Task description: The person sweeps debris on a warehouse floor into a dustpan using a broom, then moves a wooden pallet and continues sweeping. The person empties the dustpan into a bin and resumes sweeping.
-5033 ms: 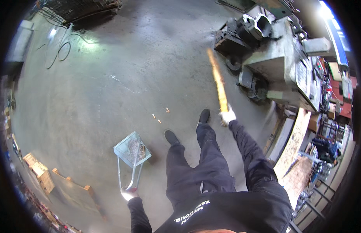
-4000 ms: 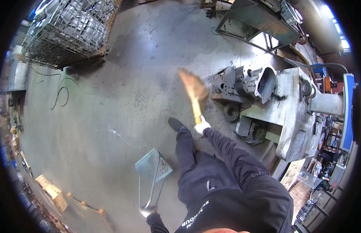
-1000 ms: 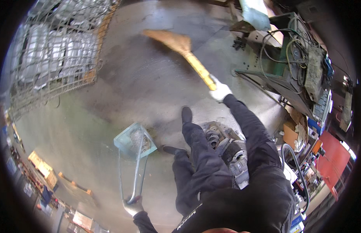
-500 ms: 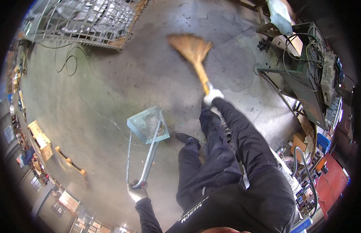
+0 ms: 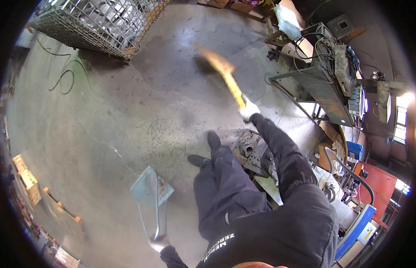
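In a white glove, my right hand [image 5: 249,110] is closed round the yellow handle of a broom [image 5: 233,87]. Its straw head points away from me, blurred by motion over the grey floor [image 5: 163,89]. My left hand [image 5: 159,244], also gloved, grips the end of the long metal handle of a light-blue dustpan [image 5: 141,190]. Some debris seems to lie in the pan, though it is hard to make out. The pan is low by the floor, left of my feet; I cannot tell whether it touches.
A wire cage [image 5: 94,33] full of metal parts stands at far left, with a cable [image 5: 67,80] near it. To the right are a metal workbench [image 5: 324,91] with cables and a machined metal block [image 5: 248,149] beside my legs. Wooden pallets [image 5: 27,178] lie at left.
The broom head has turned edge-on in a blurred sweep. The dustpan has shifted down and left in view, nearer my body. Both feet now show, and the whole view has swung.
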Demonstrator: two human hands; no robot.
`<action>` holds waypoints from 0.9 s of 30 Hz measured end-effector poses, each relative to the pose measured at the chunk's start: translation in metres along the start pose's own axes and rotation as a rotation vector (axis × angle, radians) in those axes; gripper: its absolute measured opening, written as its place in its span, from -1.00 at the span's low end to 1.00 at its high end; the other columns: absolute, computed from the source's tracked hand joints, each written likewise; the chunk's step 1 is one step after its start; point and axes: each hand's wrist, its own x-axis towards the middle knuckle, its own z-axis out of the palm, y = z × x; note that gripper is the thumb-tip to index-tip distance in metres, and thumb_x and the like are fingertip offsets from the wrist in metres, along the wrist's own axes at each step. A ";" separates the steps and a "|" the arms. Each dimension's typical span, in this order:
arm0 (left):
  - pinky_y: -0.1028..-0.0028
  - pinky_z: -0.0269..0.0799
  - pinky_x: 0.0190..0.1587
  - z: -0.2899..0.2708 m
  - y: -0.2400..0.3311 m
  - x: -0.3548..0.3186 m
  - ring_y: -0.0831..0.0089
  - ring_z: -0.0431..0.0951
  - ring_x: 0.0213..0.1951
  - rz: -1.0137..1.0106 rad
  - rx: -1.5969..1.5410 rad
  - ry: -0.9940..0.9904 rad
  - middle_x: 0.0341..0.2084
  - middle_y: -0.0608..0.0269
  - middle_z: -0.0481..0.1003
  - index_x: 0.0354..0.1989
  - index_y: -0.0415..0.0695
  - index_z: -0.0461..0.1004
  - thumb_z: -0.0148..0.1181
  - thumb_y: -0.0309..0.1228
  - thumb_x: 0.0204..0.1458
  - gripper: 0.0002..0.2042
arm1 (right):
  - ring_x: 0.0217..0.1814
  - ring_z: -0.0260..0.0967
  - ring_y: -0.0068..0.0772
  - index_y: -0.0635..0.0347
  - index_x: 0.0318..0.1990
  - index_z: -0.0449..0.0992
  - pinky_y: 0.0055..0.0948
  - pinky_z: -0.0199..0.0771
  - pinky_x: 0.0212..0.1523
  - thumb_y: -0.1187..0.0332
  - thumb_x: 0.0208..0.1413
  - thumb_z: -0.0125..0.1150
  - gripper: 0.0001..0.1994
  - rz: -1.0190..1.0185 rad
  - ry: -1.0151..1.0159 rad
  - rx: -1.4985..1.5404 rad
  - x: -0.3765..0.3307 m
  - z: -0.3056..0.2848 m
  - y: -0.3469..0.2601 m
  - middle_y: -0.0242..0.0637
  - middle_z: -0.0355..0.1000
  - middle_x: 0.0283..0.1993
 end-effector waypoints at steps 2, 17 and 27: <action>-0.22 0.39 -0.24 -0.007 -0.026 -0.003 0.30 0.37 -0.55 -0.091 -0.183 0.048 -0.54 0.28 0.36 -0.25 -0.15 0.34 0.02 -0.14 0.07 -0.70 | -0.04 0.49 0.04 -0.13 0.40 0.09 -0.24 0.46 0.02 0.22 -0.04 0.10 -0.26 0.117 0.089 0.063 0.080 0.007 0.003 0.12 0.49 -0.05; 0.17 0.53 -0.33 -0.064 -0.007 -0.091 0.38 0.46 -0.33 -0.692 -0.613 0.345 -0.39 0.20 0.40 -0.31 -0.31 0.33 0.31 -0.52 -0.13 -0.72 | 0.10 0.43 0.02 -0.01 0.43 -0.03 -0.29 0.38 0.16 0.25 -0.06 0.12 -0.18 0.023 -0.723 0.000 -0.194 0.090 -0.036 0.10 0.45 0.04; -0.59 -0.05 0.01 -0.056 0.013 -0.115 0.14 0.44 -0.10 -0.827 -1.171 0.411 -0.32 0.21 0.43 -0.36 -0.04 0.38 -0.08 -0.24 0.05 -0.82 | -0.40 0.49 -0.16 0.11 0.40 0.02 -0.27 0.52 -0.33 0.36 -0.02 0.20 -0.22 -0.018 -0.112 -0.022 -0.083 0.030 0.066 0.03 0.50 -0.22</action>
